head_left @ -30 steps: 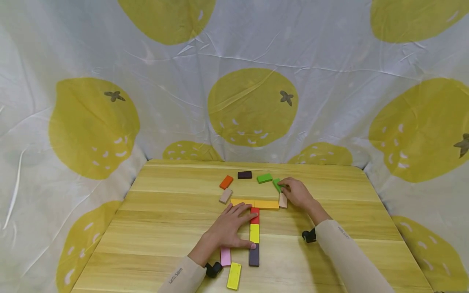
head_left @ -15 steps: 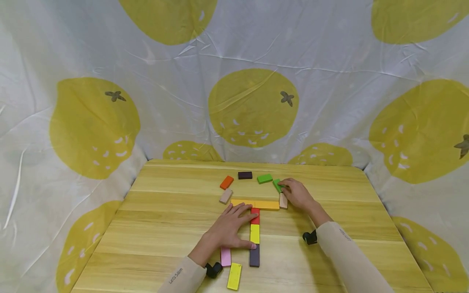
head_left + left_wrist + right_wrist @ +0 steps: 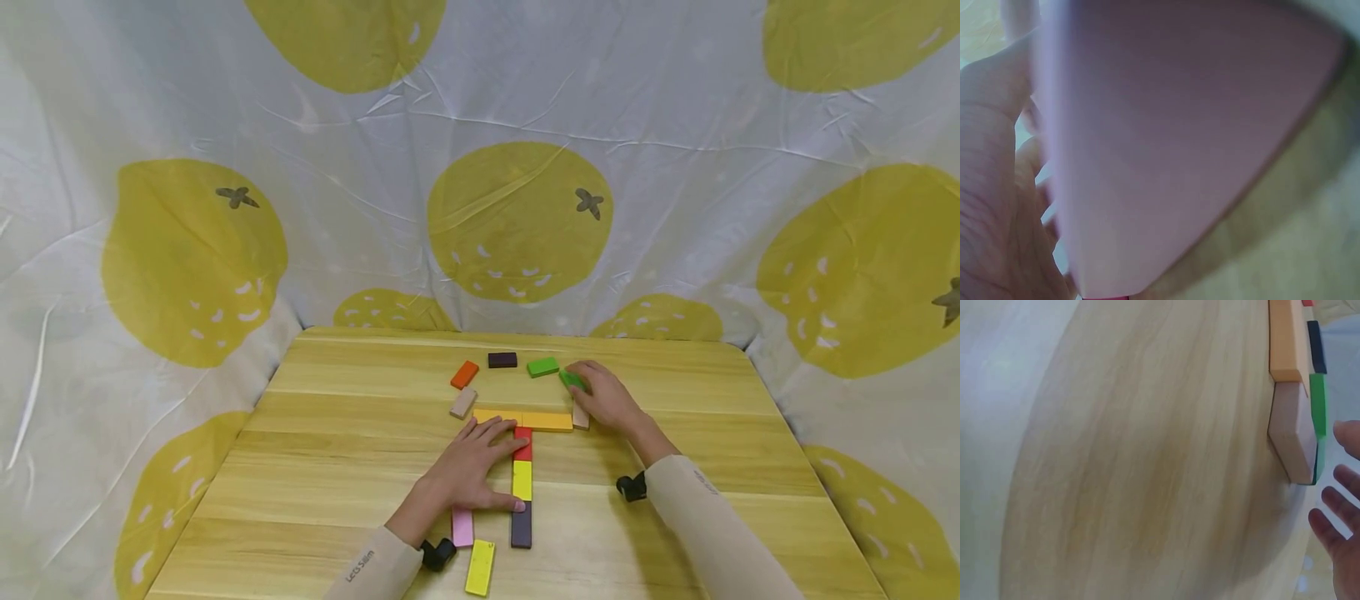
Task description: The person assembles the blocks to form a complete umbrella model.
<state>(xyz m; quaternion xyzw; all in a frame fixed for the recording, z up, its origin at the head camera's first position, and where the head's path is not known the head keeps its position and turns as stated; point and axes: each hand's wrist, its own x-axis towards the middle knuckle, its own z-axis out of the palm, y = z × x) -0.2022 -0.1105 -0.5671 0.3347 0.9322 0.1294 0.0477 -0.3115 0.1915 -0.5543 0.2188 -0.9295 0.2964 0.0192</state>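
In the head view my right hand [image 3: 606, 396] pinches a green block [image 3: 572, 379] between thumb and index finger at the right of an arc of blocks. A beige block [image 3: 581, 414] lies just below it, partly behind the thumb. My left hand [image 3: 468, 462] lies spread along a column of blocks, its index finger on the red block [image 3: 523, 448] and its thumb on the dark block [image 3: 521, 527]. Between those two sits a yellow block [image 3: 522, 480]. Two orange-yellow blocks [image 3: 547, 422] form a bar across the column's top. Under my left wrist a pink block [image 3: 1172, 150] fills the left wrist view.
Beyond the bar lie another green block [image 3: 542, 367], a black block [image 3: 502, 360], an orange block [image 3: 464, 374] and a beige block [image 3: 463, 402]. One loose yellow block [image 3: 480, 568] is near my left sleeve. A lemon-print cloth [image 3: 517, 108] hangs behind the wooden table [image 3: 315, 467].
The fingers of my right hand have shifted slightly at the green block, turning it a little and covering more of the beige block. My left hand stays in place.
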